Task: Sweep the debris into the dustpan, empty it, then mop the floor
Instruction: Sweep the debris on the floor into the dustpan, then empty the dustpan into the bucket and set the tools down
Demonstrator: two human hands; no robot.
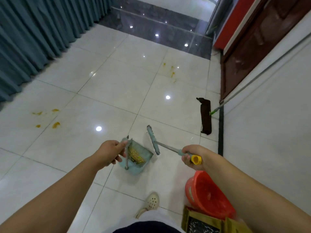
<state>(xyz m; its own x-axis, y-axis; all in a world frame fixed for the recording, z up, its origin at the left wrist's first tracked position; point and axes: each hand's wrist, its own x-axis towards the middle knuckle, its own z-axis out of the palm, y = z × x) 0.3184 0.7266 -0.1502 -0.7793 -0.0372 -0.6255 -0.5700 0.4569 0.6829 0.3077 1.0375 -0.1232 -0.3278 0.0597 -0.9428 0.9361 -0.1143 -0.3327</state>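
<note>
A view from above onto a glossy white tiled floor (117,84). A pale blue dustpan (137,158), loaded with yellowish debris (134,154), is held just off or on the tiles by its upright handle, which is pinched in the curled fingers of the left hand (111,151). The long handle of a small broom (153,142) is gripped by the right hand (191,156) near its yellow end cap, the brush head hanging just beside the pan's open edge.

The pan is judged light and rigid, but its loose load is likely to spill if tilted forward; it is best held by the upright handle and kept level. A red bucket (207,194) is seen near the person's foot. A flat mop (205,116) is leaned against the right wall, and orange stains (56,124) are left on the tiles.
</note>
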